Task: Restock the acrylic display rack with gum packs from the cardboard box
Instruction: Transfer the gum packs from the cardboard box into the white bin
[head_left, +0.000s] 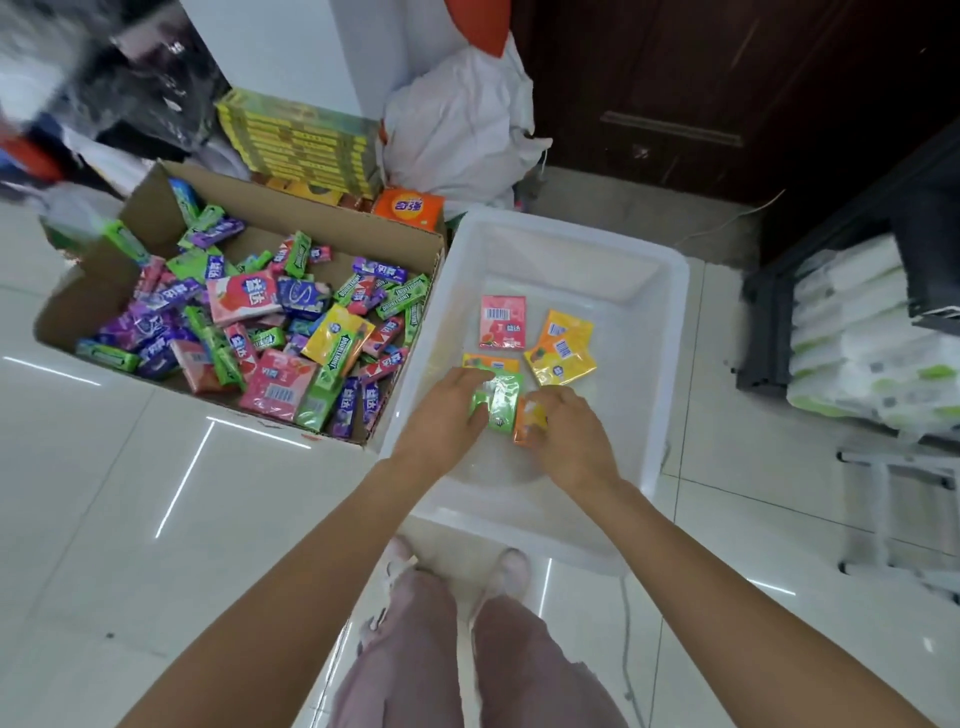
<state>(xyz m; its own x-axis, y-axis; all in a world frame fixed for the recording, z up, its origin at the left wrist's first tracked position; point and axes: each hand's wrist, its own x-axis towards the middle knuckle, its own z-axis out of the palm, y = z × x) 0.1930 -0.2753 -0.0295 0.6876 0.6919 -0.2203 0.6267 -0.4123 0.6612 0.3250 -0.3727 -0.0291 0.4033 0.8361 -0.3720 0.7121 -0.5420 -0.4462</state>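
An open cardboard box (332, 228) on the floor at the left holds several gum packs (270, 332) in purple, green, pink and yellow. To its right stands a clear plastic bin (670, 312). Inside it lie a pink pack (502, 321) and yellow packs (563, 351). My left hand (447, 421) grips a green pack (501, 399) low in the bin. Beside it, my right hand (569, 428) holds an orange pack (527, 421). No acrylic display rack is in view.
Yellow flat cartons (301, 140) are stacked behind the box, with an orange carton (408, 208) and a white sack (462, 130) beside them. Dark wooden furniture (727, 93) stands behind the bin. Wrapped tissue packs (862, 332) sit on a shelf at right. My feet (457, 566) are just before the bin.
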